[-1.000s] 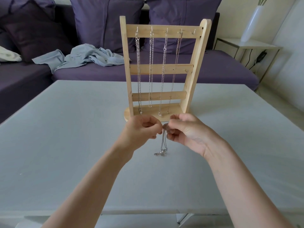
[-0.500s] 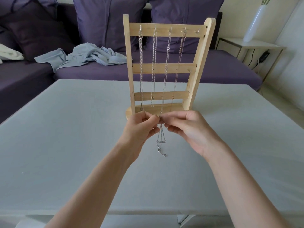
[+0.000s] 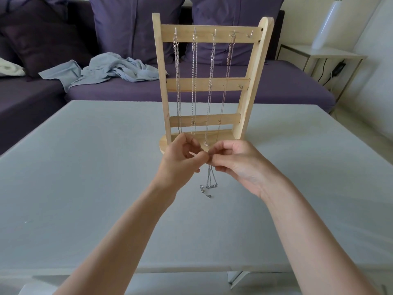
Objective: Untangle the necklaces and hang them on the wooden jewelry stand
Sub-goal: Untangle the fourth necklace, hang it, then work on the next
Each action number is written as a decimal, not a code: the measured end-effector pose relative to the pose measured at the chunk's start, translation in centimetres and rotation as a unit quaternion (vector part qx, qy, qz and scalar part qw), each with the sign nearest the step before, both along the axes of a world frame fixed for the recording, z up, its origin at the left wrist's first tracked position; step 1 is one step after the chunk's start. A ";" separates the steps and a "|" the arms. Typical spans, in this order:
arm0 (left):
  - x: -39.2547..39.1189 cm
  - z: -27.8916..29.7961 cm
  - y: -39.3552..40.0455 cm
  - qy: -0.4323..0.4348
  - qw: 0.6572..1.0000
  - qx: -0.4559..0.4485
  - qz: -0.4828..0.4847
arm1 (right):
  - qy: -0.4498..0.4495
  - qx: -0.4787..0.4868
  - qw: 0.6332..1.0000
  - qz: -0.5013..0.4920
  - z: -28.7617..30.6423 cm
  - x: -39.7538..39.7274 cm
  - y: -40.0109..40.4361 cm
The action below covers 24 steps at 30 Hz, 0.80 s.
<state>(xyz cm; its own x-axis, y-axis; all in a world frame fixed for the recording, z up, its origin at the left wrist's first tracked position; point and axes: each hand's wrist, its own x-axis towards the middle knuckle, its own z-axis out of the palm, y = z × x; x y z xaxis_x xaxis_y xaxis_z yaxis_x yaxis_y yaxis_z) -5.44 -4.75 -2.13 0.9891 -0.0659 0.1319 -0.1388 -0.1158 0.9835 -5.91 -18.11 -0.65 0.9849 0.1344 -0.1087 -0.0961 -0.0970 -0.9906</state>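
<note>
We pinch one thin silver chain (image 3: 209,182) between the curled fingertips of both hands: the left hand (image 3: 180,160) and the right hand (image 3: 236,165) meet tip to tip, just in front of the stand's base. The chain is fine-linked metal; it hangs from the pinch with its long axis vertical, ending in a small bar-shaped pendant and a loose clasp end just above the table (image 3: 85,167). Whether the lowest links touch the matte grey surface, we cannot tell. Behind our hands the stand (image 3: 207,85) rises upright: pale unfinished wood, two posts, three flat crossbars, a rounded base. Four silver chains hang straight down from the top bar's small metal hooks; the fifth, rightmost hook is bare.
</note>
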 end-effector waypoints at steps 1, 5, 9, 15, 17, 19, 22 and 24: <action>0.0 0.0 0.0 0.009 1.000 -0.011 -0.001 | 0.002 0.007 1.000 0.007 0.0 0.0 0.0; 0.2 -0.4 0.0 0.018 1.000 -0.009 -0.001 | 0.007 -0.010 1.000 0.003 -0.1 0.2 -0.1; 0.7 -1.2 0.2 0.000 0.996 0.092 -0.011 | -0.014 -0.127 0.992 -0.023 -0.8 0.3 -0.2; 0.8 -2.0 0.1 -0.096 0.968 0.232 -0.022 | -0.001 -0.179 0.982 -0.051 -1.4 0.4 0.1; 0.9 -2.1 0.2 -0.128 0.951 0.279 -0.030 | 0.018 -0.168 0.985 -0.048 -1.4 0.4 0.3; 0.7 -2.3 0.1 -0.145 0.935 0.320 -0.040 | 0.040 -0.157 0.986 -0.048 -1.8 0.3 0.4; 0.5 -2.3 -0.1 -0.146 0.923 0.351 -0.060 | 0.056 -0.151 0.985 -0.054 -2.2 0.2 0.6; 0.4 -2.2 -0.3 -0.149 0.909 0.384 -0.065 | 0.040 -0.185 0.981 -0.044 -2.2 0.1 0.6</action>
<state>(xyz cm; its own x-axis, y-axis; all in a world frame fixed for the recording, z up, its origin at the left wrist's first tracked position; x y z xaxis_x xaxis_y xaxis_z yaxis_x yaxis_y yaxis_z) -5.08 -5.05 -4.29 0.8942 -0.3656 0.2583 -0.4475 -0.7154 0.5367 -5.79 -17.53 -2.89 0.9773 -0.0136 -0.2116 -0.1962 -0.4366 -0.8780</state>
